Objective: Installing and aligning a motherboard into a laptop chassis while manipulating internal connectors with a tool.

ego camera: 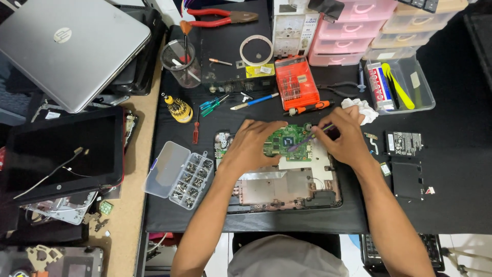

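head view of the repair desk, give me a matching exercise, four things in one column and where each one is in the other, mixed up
Things
1. circuit board
2. pliers
3. screw box
4. closed laptop

Places
A. far edge of the black mat, red handles
B. top left corner of the desk
C. under both hands, in the opened laptop base
D. left of the opened base, lid open

Pairs: 1-C, 2-A, 3-D, 4-B

The left hand rests on the board; the right hand holds a thin tool to it.

At far left I see a detached dark screen (59,149), a black rectangle with a red edge, lying flat on the worktop. An orange rectangular case of bits (296,83) sits behind the open laptop. A red-and-white boxed package (380,87) lies in the clear tray at right.
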